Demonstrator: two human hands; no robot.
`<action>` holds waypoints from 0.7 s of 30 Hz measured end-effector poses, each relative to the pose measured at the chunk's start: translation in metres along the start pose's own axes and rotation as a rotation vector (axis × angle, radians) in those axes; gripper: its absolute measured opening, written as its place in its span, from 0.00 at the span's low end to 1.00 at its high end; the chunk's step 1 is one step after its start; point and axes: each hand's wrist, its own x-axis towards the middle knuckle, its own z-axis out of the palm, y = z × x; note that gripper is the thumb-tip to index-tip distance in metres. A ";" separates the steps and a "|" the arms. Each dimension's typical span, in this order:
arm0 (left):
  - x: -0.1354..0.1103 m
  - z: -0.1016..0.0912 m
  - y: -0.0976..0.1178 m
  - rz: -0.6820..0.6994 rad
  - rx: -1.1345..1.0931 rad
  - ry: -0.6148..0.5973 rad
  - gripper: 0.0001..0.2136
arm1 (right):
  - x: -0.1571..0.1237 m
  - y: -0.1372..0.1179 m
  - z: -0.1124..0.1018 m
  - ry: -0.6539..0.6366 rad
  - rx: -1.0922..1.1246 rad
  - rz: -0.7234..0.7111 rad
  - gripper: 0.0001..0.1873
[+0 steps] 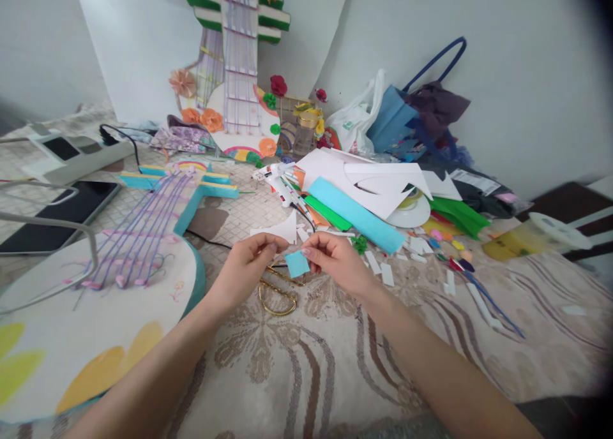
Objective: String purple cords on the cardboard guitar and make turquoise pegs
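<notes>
A small light-blue square of paper is pinched between the thumb and fingers of my right hand. My left hand is beside the square's left edge, its thumb and fingertips pressed together; whatever may be between them is too small to tell. Below both hands, gold-handled scissors lie on the patterned tablecloth, their blades partly hidden. To the left of my left hand lies a handmade guitar with a white front, blue sides, purple strings and painted petals.
Behind my hands are a white glue gun, a light-blue paper strip, white paper sheets and several scraps. A second decorated guitar stands at the back. A phone lies left; a plastic container is right.
</notes>
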 end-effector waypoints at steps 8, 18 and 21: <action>-0.004 -0.003 0.001 -0.036 0.092 0.111 0.16 | 0.000 0.001 0.001 -0.002 0.056 0.023 0.15; -0.001 0.004 -0.001 -0.119 -0.204 -0.084 0.14 | 0.000 0.004 0.006 0.020 0.123 0.016 0.14; -0.004 0.005 0.005 -0.164 -0.242 -0.113 0.12 | 0.000 0.006 0.007 0.007 0.127 0.008 0.13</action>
